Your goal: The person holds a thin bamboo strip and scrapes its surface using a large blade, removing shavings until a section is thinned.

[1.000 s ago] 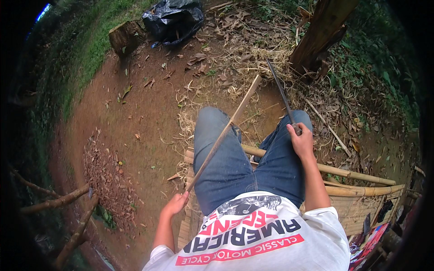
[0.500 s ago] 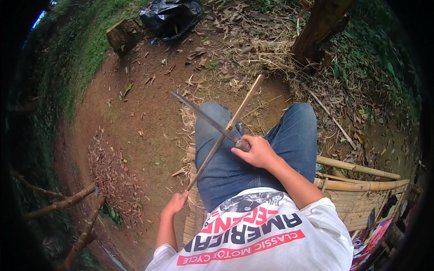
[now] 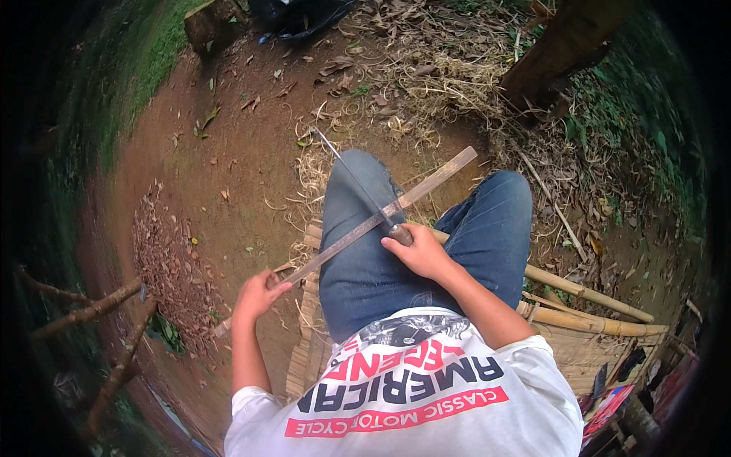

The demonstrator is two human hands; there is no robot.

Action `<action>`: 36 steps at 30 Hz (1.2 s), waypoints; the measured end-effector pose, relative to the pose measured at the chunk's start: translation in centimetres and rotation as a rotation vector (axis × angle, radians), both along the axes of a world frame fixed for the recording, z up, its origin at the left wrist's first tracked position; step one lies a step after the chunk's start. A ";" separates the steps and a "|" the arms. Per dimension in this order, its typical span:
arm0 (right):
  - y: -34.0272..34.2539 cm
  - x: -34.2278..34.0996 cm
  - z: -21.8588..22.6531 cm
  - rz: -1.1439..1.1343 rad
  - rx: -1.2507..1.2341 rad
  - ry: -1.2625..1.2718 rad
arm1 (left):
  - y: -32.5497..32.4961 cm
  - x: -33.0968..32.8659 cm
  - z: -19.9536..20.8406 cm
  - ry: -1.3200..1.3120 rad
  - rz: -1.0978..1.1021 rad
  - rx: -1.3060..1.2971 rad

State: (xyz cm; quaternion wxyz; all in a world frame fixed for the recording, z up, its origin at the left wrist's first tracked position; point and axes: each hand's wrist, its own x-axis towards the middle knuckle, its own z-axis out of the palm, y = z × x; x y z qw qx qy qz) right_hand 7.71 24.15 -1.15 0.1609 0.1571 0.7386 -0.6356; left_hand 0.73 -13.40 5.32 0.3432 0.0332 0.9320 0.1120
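Observation:
A long flat bamboo strip [image 3: 343, 245] slants across my lap, its pale far end beyond my left thigh and its near end sticking out past my left wrist. My left hand [image 3: 259, 294] grips the strip toward that near end, beside my left hip. In my right hand [image 3: 423, 251] is the brown handle of a long knife [image 3: 350, 174], held above my thighs. The knife's thin blade points up and left and crosses the strip near the handle, seeming to touch it. My jeans [image 3: 358, 206] lie under both.
I sit on a bamboo slat bench [image 3: 594, 354], with bamboo poles [image 3: 590, 292] at the right. Curly shavings [image 3: 449, 87] lie around a tree trunk [image 3: 552, 61]. Ahead are a stump [image 3: 215, 27] and a black plastic bag [image 3: 304, 15]. Cut branches [image 3: 87, 314] stand at the left.
My left hand has moved left and forward, and the strip now lies at a flatter slant with its far end shifted right. The knife blade has turned more upright and its face has tilted.

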 end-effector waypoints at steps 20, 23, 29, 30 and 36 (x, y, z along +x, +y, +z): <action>-0.3 0.1 -0.4 -0.033 -0.036 -0.070 | 8.8 -2.5 0.6 -0.124 -0.037 0.073; -0.2 0.0 0.0 -0.022 -0.049 -0.146 | 6.5 -1.9 2.6 -0.133 0.027 0.049; -0.4 -0.1 -0.3 -0.033 -0.082 -0.188 | -0.3 -0.7 4.6 -0.041 0.060 -0.035; -0.4 -0.2 -0.4 -0.033 -0.082 -0.187 | -1.3 -0.6 4.6 -0.033 0.052 -0.066; -0.2 -0.3 -0.1 -0.056 -0.189 -0.299 | -2.8 -1.3 3.9 -0.159 0.046 -0.275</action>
